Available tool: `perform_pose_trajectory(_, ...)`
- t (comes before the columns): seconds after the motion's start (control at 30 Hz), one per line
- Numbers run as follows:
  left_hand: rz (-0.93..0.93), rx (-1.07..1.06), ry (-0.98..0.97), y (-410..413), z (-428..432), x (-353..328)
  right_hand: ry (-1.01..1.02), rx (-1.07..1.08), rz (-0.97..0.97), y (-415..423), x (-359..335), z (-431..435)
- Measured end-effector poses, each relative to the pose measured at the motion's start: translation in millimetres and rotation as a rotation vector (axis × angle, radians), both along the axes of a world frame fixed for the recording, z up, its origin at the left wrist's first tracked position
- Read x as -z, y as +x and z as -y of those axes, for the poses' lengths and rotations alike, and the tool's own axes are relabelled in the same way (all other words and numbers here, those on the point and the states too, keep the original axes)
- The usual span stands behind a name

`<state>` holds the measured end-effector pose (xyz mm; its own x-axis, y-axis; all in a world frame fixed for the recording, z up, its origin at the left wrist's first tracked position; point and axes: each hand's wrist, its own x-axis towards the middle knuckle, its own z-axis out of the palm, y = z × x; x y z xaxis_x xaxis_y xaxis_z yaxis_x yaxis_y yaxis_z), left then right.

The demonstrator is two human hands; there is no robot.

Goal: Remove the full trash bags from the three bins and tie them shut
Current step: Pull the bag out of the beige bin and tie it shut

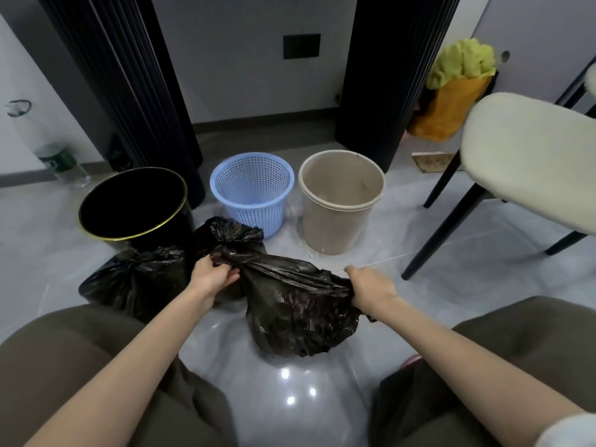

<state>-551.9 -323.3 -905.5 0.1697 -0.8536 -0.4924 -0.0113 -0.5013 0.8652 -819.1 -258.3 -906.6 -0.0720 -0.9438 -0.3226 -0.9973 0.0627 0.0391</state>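
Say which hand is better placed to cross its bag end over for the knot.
Probably the right hand: it grips its end of the black plastic trash bag above bare grey floor, while the left hand is crowded by two other black bags.

A cream-seated chair [529, 162] with black legs stands at the right. Behind it, farther away, an orange bag [451, 104] holds yellow-green cloth [464, 61]. A plastic bottle [61, 162] is at the far left, near the wall.

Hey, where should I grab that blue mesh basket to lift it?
Take the blue basket by its flared top rim, from above. It stands upright and empty, and the lip juts out past the tapering mesh wall, so fingers can hook under it.
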Motion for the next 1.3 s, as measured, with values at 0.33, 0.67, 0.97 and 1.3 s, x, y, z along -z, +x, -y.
perform_pose_trajectory(0.33,-0.113,-0.155,0.064,16.6,2.4,0.0,-0.170,0.173,-0.144,-33.6,-19.3,7.4)
perform_pose_trajectory(0.67,-0.179,-0.098,0.084,0.4,-0.1,-7.6,0.004,-0.046,0.020,12.0,-16.8,3.4)
perform_pose_trajectory(0.97,-0.189,-0.019,0.095,-7.4,0.1,-9.2,-0.108,-0.231,0.355,91.3,3.1,1.9)
perform_pose_trajectory(1.3,0.058,0.041,0.076,-3.5,3.1,-13.7,-0.184,0.194,0.895,77.8,42.3,20.0)
